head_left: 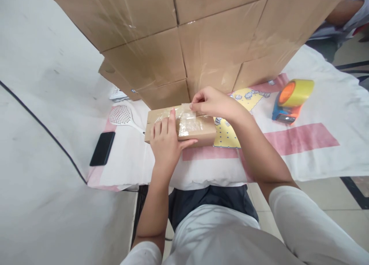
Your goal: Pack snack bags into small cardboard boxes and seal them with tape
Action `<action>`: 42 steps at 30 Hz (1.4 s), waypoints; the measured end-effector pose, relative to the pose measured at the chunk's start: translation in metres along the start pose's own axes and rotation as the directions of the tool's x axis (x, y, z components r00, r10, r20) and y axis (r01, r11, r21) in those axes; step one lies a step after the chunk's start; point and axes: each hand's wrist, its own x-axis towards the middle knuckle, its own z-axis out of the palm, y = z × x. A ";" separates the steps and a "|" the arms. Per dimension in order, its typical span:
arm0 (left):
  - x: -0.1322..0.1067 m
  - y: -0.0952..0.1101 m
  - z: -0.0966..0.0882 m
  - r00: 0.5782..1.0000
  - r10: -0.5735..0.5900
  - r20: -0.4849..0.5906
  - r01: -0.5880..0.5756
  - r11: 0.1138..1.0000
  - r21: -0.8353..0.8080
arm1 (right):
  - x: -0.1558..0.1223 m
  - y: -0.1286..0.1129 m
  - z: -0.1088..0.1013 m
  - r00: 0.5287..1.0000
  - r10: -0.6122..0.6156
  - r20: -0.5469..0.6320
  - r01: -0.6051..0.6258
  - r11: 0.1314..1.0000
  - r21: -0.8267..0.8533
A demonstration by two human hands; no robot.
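1. You work at a small, oblong brown cardboard box, which lies flat on a white cotton-like cloth with pink bands, squarely before your body, a spot that seems chosen so both hands reach it easily.

2. Your left hand rests spread on the left part of the box, gripping nothing: fingers flat on its top, thumb along the near edge, a hold that likely steadies the light carton.

3. Your right hand comes in from the right of the box, thumb and forefinger pinched on a strip of clear, glossy packing tape over its top; so fine a grip suits thin film, which creases readily.

4. Behind the box rises a tall wall of large, tape-sheened brown cartons, apparently stacked upward to spare working room in front.

5. Well to the right of the box stands a blue-and-orange plastic tape dispenser bearing a yellow roll, perhaps parked there to leave your right arm free.

6. Left of the box lie a white perforated skimmer, its handle pointing toward the near carton, and, farther out and nearer you, a black rectangular phone, both outside your hands' space.
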 end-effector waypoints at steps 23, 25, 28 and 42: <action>-0.003 0.000 0.006 0.995 -0.006 -0.099 -0.001 0.998 -0.066 | 0.006 -0.001 0.004 0.993 -0.085 0.084 0.081 0.996 0.046; -0.004 -0.001 0.007 0.996 0.008 -0.085 -0.012 0.999 -0.043 | 0.008 0.000 0.004 0.992 -0.083 0.092 0.085 0.996 -0.018; -0.004 -0.001 0.006 0.997 0.031 -0.064 -0.032 0.999 -0.024 | 0.008 -0.001 0.005 0.993 -0.078 0.089 0.086 0.992 -0.093; -0.003 -0.007 0.004 0.978 0.200 -0.065 -0.205 0.975 -0.081 | 0.011 0.002 0.013 0.988 -0.154 0.031 0.156 0.934 -0.321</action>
